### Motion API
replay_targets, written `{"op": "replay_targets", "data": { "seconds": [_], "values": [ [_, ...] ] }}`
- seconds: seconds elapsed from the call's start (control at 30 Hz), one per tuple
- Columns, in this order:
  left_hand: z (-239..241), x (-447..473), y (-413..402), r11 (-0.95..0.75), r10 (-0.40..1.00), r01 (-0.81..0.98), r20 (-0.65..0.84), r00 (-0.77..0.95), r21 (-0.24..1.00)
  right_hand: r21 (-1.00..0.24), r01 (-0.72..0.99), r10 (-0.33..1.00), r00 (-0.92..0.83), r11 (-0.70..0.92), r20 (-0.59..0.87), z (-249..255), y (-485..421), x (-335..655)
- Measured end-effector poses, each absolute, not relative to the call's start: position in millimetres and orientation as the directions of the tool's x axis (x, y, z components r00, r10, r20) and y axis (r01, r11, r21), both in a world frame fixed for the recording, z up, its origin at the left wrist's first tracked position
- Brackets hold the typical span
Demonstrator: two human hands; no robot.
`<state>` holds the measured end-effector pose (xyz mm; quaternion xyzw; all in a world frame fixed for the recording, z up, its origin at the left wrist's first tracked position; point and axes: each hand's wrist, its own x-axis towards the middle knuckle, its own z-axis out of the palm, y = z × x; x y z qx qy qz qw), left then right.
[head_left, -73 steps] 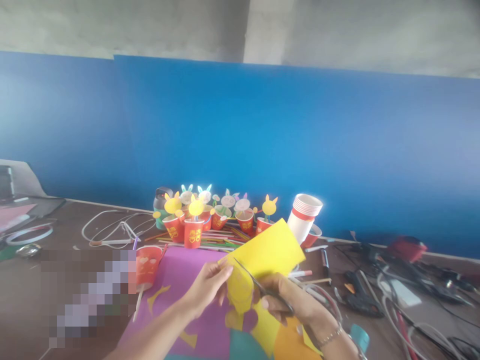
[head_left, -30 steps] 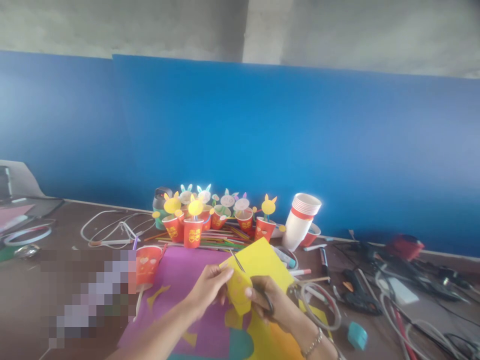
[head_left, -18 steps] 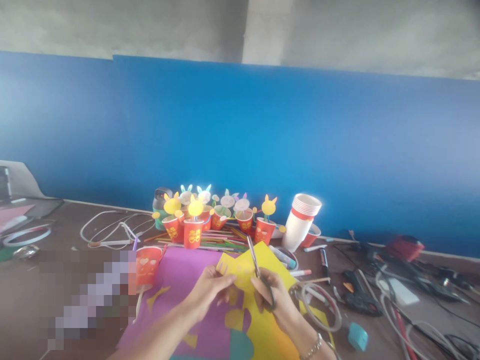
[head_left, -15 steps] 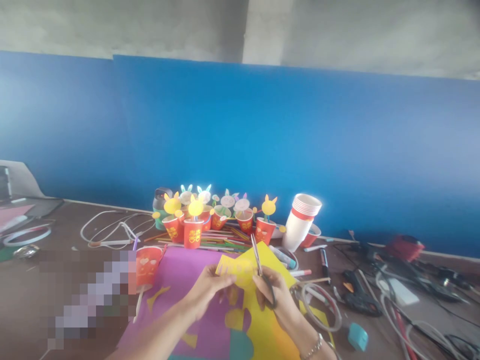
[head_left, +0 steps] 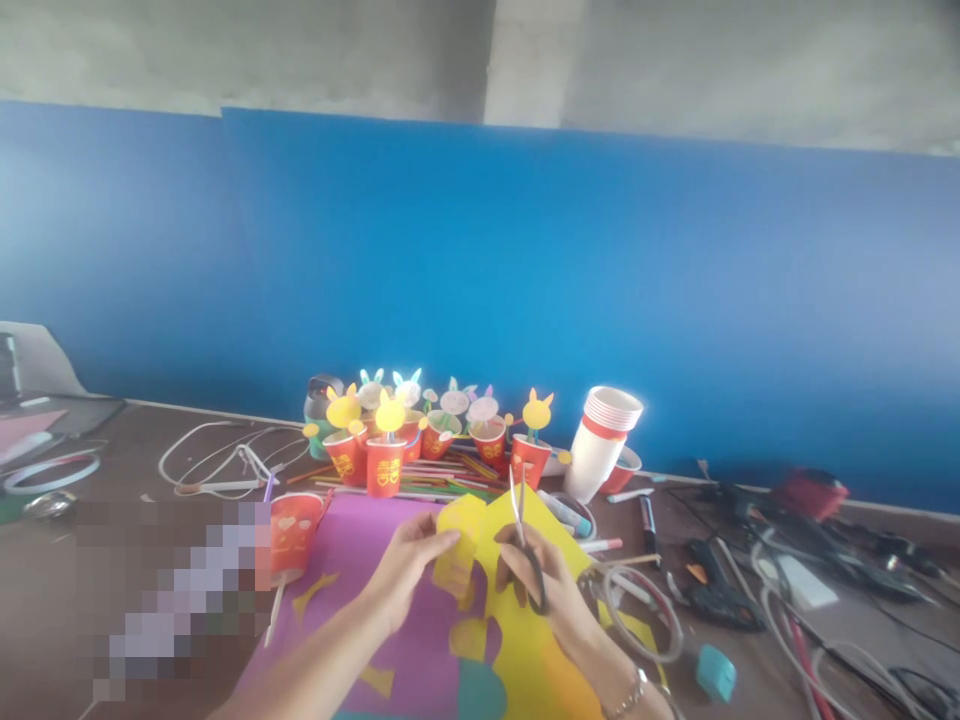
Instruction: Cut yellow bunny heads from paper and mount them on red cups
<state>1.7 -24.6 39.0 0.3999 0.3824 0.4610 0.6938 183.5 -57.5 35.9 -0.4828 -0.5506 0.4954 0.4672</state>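
My left hand (head_left: pixel 405 565) pinches a small cut-out piece of yellow paper (head_left: pixel 456 548) above the purple sheet (head_left: pixel 360 560). My right hand (head_left: pixel 536 590) is closed round the handles of a pair of scissors (head_left: pixel 523 535), whose blades point up and away. Beside the blades lies the larger yellow sheet (head_left: pixel 525 625), under my right hand. Both hands hover over layered coloured paper at the table's near edge.
Red paper cups (head_left: pixel 386 465) with paper animal heads on sticks stand in a row at the back, with coloured straws (head_left: pixel 450 470) in front. A stack of white cups (head_left: pixel 600 440) leans to the right. Cables, a glue gun (head_left: pixel 712 590) and markers clutter the right side.
The big yellow sheet has come down from being held up to lying flat. The small yellow piece has come apart from it in my left hand. The scissors' blades have swung upright.
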Motion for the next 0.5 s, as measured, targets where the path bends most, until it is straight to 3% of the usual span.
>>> {"op": "replay_targets", "data": {
  "seconds": [0.2, 0.5],
  "values": [
    [39, 9, -33, 0.362, 0.917, -0.504, -0.203, 0.344, 0.785, -0.998, 0.015, 0.962, -0.266, 0.058, 0.052, 34, -70, 166],
    [45, 9, -35, 0.365, 0.922, -0.535, -0.214, 0.324, 0.762, -0.991, -0.133, 0.959, -0.282, -0.005, 0.033, 27, -70, 171]
  ]
}}
